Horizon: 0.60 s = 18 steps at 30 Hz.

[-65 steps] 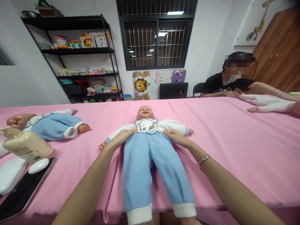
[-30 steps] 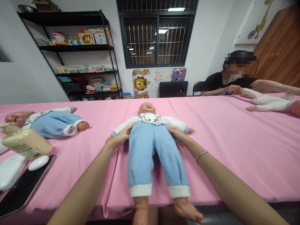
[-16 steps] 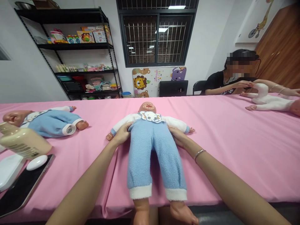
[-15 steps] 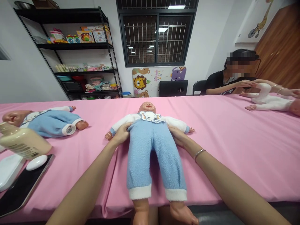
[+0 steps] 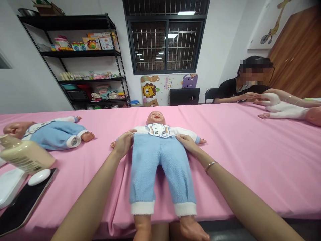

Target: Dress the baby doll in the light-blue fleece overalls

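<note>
Pink cloth-covered table [image 5: 225, 150]; all places taken from it. Bald, tan vinyl baby doll [image 5: 158, 143] on its back mid-table, head toward the far side, bare feet jutting past the near edge. Mouth open, arms spread. White long sleeves end in pale blue cuffs; a white cloth elephant-face appliqué [image 5: 158, 130] with tan-lined ears covers the chest. Light-blue fleecy trousers [image 5: 163, 155], nubbly, legs parted, finish in broad white cuffs. Their top edge sits just under the appliqué, fairly straight across.

Left hand [image 5: 124, 143] pinches the trousers' top at one side. Right hand [image 5: 187, 142], below a silver bracelet, grips the opposite side, thumb in front; its other fingers look tucked behind, though hard to make out from here.

Table's left end: second doll, similar blue-and-white clothes [image 5: 60, 134]. Table's far right: co-worker in black [image 5: 229, 90], hand at a white-clad doll's leg [image 5: 272, 99].
</note>
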{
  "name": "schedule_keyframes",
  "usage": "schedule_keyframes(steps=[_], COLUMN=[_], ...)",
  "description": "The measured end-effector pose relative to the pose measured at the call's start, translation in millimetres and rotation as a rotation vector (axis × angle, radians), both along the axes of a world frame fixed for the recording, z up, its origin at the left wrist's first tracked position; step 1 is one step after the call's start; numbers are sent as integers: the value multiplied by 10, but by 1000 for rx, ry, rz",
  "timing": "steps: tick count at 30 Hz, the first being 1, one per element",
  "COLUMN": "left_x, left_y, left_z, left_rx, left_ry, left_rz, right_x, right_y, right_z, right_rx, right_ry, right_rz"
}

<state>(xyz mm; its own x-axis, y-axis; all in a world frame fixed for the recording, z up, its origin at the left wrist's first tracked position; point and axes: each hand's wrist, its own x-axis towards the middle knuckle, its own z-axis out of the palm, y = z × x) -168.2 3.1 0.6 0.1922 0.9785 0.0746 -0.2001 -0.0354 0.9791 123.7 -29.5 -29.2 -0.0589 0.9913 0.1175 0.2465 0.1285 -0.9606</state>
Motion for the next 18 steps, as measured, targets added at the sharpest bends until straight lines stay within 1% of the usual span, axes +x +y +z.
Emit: schedule_keyframes(steps=[1,2,4,5,7,8,10,12,13,14,15,16,18], left_x=[14,25,34,32,17,5,-29,-79,-110,-145,-179,-210,-252], left_y=[0,5,20,28,42,48,68,99,118,135,148,155,145], left_z=[8,6,-29,-54,-104,-123,-144,-149,-147,-143,-137,-125,-82], left_rx=[7,38,151,217,330,384,502,609,637,631,592,530,395], left_ry=[1,44,255,404,705,824,966,1046,1096,1161,1243,1335,1485], left_rz=[53,127,286,333,359,361,386,446,466,473,464,435,346], right_x=[-6,-6,12,27,64,84,122,160,181,204,229,256,315], right_y=[4,16,57,82,128,146,171,186,191,195,200,204,214], right_z=[2,-3,-36,-60,-111,-133,-161,-170,-172,-174,-178,-183,-196], right_rx=[5,10,28,40,68,94,191,353,435,496,529,534,475], right_ry=[-7,-15,-18,-14,-30,-65,-215,-424,-522,-609,-681,-748,-870], right_rz=[2,-1,-26,-45,-91,-115,-183,-288,-336,-369,-379,-363,-298])
